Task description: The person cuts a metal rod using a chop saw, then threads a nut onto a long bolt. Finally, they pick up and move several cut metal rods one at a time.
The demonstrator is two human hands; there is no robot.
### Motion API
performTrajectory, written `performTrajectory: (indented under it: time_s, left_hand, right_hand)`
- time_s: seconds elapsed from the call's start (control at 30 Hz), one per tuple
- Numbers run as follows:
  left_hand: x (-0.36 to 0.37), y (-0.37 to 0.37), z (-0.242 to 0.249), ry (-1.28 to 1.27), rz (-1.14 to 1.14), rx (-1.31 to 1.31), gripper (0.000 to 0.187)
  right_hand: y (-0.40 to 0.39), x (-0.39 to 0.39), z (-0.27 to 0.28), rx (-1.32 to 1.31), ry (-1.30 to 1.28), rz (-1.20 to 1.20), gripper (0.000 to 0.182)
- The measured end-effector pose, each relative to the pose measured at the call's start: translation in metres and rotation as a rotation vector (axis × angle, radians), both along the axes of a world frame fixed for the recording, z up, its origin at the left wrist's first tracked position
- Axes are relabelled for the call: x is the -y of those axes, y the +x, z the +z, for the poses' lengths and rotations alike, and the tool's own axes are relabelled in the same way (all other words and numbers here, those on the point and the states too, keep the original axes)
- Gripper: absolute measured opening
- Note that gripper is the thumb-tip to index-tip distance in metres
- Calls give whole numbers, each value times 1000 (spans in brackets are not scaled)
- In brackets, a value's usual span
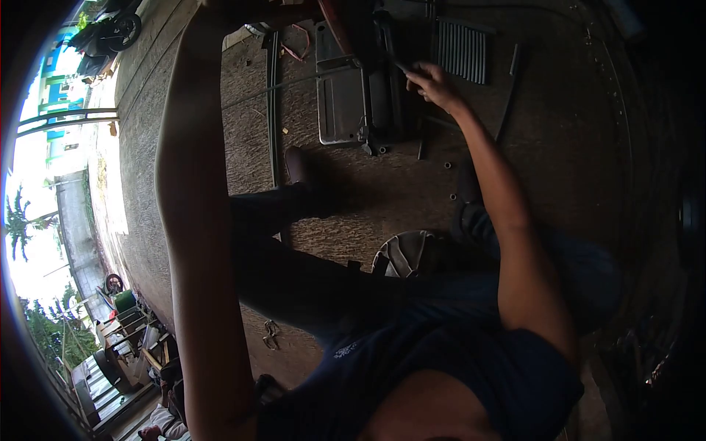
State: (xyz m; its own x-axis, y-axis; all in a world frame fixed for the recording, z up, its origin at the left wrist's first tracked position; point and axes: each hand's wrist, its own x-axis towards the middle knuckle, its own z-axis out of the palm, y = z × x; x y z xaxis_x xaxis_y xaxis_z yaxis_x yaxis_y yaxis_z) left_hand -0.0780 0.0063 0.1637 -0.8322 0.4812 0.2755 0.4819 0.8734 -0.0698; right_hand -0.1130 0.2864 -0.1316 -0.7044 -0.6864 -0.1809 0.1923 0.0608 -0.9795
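Note:
My right hand (434, 87) is closed around the end of a dark handle (401, 65) at the upper middle. That handle reaches toward a dark machine with a red part (336, 28) and a grey metal base (334, 110). My left arm stretches up the left side to the top edge; the hand there is dark and mostly cut off, so its fingers cannot be made out. A thin rod (298, 82) runs across to the machine from the left. Just right of my right hand lies a row of short metal rods (462, 53).
Long metal bars (272, 117) lie left of the machine, and a dark bar (507, 92) lies at the right. Small rings (448, 165) are on the floor near my feet. A round ribbed object (401, 253) sits between my legs. A motorcycle (107, 35) stands at the upper left.

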Motion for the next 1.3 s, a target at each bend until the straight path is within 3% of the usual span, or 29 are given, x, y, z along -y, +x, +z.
performTrajectory:
  time_s: [0.07,0.1,0.17,0.3,0.37,0.67,0.87,1.0,1.07,1.17,1.3]
  left_hand:
    - [3,-1,0,-18,-60,-60,70]
    - [5,-3,-1,-19,-59,-59,70]
    - [6,-5,-2,-15,-156,-99,69]
    - [6,-4,-2,-6,-142,-76,68]
    - [5,-3,-1,3,-135,-62,68]
    - [-1,5,5,44,-99,-4,66]
    - [-5,5,8,79,-81,31,65]
    - [-7,2,10,88,-106,65,62]
    - [-7,2,10,84,-114,54,62]
    - [-6,1,9,78,-125,38,62]
    - [-5,1,8,70,-140,15,62]
  right_hand:
    - [-2,3,-3,-285,68,-68,15]
    - [-5,4,-9,-284,66,-67,15]
    - [-7,6,-16,-633,142,-150,18]
    - [-5,11,-22,-651,201,-187,21]
    - [-1,17,-23,-849,187,-360,21]
    - [7,36,-24,-981,154,-392,21]
    - [10,29,-17,-897,205,-280,17]
    - [9,30,-22,-904,139,-325,17]
    - [6,25,-16,-604,160,-139,20]
    - [-4,24,-10,-464,154,-6,23]
    - [3,26,-6,-697,222,-105,23]
